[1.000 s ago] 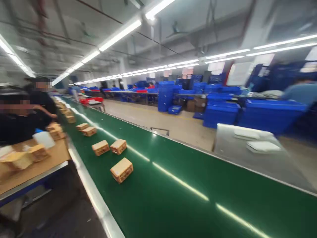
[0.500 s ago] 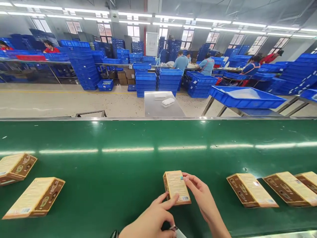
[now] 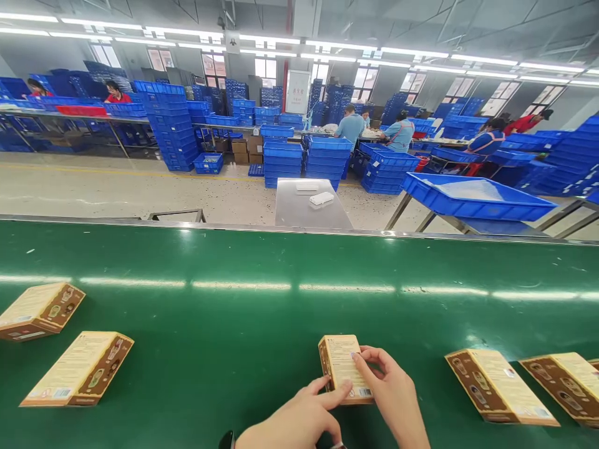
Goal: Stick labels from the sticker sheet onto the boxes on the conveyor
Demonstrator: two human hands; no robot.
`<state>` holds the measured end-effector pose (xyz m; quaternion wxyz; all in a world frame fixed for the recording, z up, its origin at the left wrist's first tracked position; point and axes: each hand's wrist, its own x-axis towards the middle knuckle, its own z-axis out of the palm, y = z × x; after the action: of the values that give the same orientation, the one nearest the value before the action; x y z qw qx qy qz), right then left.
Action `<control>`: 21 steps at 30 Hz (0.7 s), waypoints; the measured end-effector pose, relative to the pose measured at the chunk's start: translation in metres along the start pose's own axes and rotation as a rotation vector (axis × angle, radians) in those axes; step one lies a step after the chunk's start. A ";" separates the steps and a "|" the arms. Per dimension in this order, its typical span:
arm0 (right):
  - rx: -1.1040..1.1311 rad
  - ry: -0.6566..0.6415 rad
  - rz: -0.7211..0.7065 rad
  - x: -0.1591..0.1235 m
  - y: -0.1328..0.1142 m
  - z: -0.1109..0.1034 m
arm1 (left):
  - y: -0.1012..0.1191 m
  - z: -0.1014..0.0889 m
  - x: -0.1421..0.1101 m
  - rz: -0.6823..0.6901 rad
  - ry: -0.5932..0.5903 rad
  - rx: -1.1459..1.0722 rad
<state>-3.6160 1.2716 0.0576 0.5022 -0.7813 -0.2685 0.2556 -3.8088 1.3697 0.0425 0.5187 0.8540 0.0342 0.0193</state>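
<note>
The box lies flat on the green belt, close to the belt's near edge and a little right of its middle, printed cream face up and brown side turned left. In the head view, both hands come up from the bottom edge. The left hand is loosely curled with its forefinger stretched out, the tip pressing on the box's near left corner. The right hand arches over the box's right side, thumb and forefinger bent and pinching at the top face near the long right edge, the wrist angled back toward the near edge.

Two more boxes lie at the belt's left end: one farther from the near edge, another nearer it. To the right, a box lies near the near edge, with a further box just beside it, cut by the right border. Beyond the belt's far edge stand a steel table, a blue tray on a frame, and stacks of blue crates; people work at benches behind.

Compared with half a second ago, the held box sits lower and slightly farther right in view, the right fingers have curled farther over its top, and the left forefinger keeps its press at the corner. The neighbouring boxes have shifted a little rightward.
</note>
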 end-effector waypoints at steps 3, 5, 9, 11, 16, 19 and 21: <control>0.035 0.125 0.014 0.007 0.002 0.001 | 0.013 -0.005 0.004 0.010 0.007 -0.031; 0.023 0.190 0.025 0.015 0.004 -0.006 | 0.022 -0.008 0.007 0.007 0.031 -0.055; -0.106 0.196 -0.057 0.012 -0.007 -0.026 | 0.039 -0.016 0.000 -0.106 0.203 -0.162; -0.220 0.156 -0.195 -0.002 -0.024 -0.028 | 0.044 -0.022 -0.011 -0.263 0.324 -0.257; -0.273 -0.312 -0.653 -0.048 -0.066 0.016 | 0.049 -0.036 -0.048 -0.358 0.570 -0.537; -0.232 -0.416 -0.791 -0.060 -0.074 0.053 | 0.052 -0.042 -0.069 -0.340 0.684 -0.520; -0.229 -0.435 -0.859 -0.059 -0.074 0.072 | 0.053 -0.044 -0.083 -0.348 0.744 -0.487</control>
<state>-3.7187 1.3046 0.1070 0.4053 -0.5788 -0.6912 0.1516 -3.8929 1.3774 0.1104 0.6519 0.6242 0.3547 0.2439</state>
